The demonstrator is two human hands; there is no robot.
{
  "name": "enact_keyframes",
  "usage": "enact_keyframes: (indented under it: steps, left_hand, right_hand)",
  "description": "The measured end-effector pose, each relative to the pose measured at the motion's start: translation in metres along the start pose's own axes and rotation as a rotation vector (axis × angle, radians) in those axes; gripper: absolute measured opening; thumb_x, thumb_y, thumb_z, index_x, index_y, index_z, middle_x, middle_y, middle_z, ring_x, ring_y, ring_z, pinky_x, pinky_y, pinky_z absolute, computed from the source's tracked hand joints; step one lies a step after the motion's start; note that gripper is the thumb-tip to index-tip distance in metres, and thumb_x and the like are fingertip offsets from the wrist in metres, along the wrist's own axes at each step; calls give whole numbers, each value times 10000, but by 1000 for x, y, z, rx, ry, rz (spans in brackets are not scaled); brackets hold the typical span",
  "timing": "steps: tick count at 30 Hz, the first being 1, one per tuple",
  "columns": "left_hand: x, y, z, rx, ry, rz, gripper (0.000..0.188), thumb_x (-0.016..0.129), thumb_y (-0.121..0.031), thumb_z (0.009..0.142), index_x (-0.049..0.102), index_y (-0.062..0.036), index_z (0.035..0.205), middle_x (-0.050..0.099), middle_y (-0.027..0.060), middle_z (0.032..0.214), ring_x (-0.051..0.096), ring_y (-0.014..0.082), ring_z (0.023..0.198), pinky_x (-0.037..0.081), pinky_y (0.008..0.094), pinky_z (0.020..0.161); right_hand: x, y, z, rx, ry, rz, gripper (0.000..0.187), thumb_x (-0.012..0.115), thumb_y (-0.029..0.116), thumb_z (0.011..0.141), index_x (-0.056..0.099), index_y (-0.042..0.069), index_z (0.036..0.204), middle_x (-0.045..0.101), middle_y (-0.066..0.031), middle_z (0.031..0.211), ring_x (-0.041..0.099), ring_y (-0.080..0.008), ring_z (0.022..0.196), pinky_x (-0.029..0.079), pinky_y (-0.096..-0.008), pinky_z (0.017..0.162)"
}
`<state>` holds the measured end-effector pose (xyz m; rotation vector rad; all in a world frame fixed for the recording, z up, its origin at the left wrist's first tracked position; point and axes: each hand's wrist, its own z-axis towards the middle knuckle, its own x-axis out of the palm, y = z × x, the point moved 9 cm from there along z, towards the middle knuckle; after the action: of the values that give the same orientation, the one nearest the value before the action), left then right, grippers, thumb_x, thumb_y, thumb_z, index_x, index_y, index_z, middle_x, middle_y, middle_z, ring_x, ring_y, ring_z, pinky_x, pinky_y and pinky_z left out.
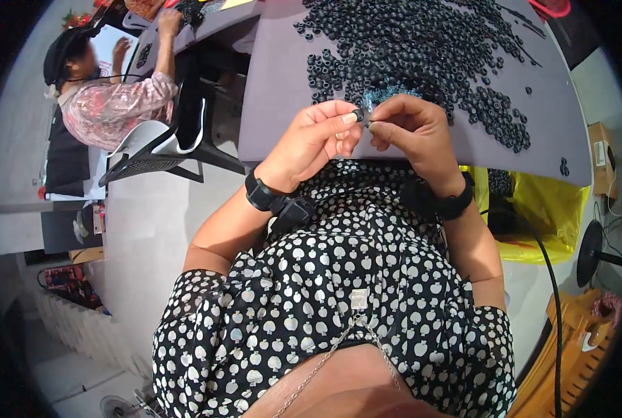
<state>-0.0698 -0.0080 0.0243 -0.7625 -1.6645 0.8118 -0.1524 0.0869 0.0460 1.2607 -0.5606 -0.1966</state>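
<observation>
Both hands meet over the near edge of the grey table. Between its thumb and fingers, my left hand (pixel 318 136) pinches a small round black part (pixel 359 115). My right hand (pixel 415 132) is closed in a pinch right beside that part; what its fingertips hold is too small to make out. Just beyond the hands lies a little heap of clear bluish pieces (pixel 394 93). Around and behind it spreads a large pile of small black ring-shaped parts (pixel 408 42), some with visible holes.
The grey table (pixel 276 90) bears the scattered parts. A yellow bag (pixel 548 223) hangs open below its right edge, with black parts inside. A black cable (pixel 551 279) runs down at the right. Left, another person (pixel 116 104) sits on a chair at a second table.
</observation>
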Motion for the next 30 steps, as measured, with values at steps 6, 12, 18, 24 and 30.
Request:
enact_keyframes:
  steps: [6, 12, 18, 24, 30]
  left_hand:
    - [1, 3, 0, 12, 20, 32, 173, 566, -138, 938, 573, -11, 1056, 629, 49, 797, 587, 110, 645, 490, 222, 596]
    - [-1, -3, -3, 62, -40, 206, 170, 596, -132, 925, 582, -12, 1046, 638, 37, 808, 572, 84, 638, 469, 202, 593]
    - [-3, -4, -4, 51, -50, 242, 168, 602, -135, 923, 586, -8, 1031, 639, 33, 805, 570, 80, 633, 460, 196, 581]
    - [-1, -4, -3, 63, -30, 229, 163, 597, -132, 926, 587, 1, 1018, 627, 41, 791, 571, 84, 629, 464, 197, 578]
    - [-1, 5, -1, -12, 20, 193, 165, 587, -122, 928, 584, 12, 1024, 615, 51, 766, 577, 94, 625, 482, 197, 576]
  right_hand:
    - [0, 0, 1, -4, -12, -26, 76, 673, 25, 843, 632, 3, 903, 645, -36, 750, 617, -87, 666, 497, -209, 600]
    - [2, -1, 0, -9, -10, -50, 70, 672, 25, 846, 630, 5, 898, 642, -31, 746, 597, -73, 653, 484, -201, 594]
    - [2, -2, 0, -11, -12, -75, 73, 676, 30, 846, 629, 6, 895, 642, -31, 745, 598, -73, 653, 480, -200, 587]
    - [1, -5, 0, 0, -22, -47, 78, 677, 23, 840, 628, 9, 899, 639, -29, 749, 602, -76, 649, 483, -202, 586]
    - [2, -6, 2, 39, 50, -56, 112, 670, 7, 828, 640, 3, 936, 638, -19, 758, 595, -76, 642, 481, -199, 586]
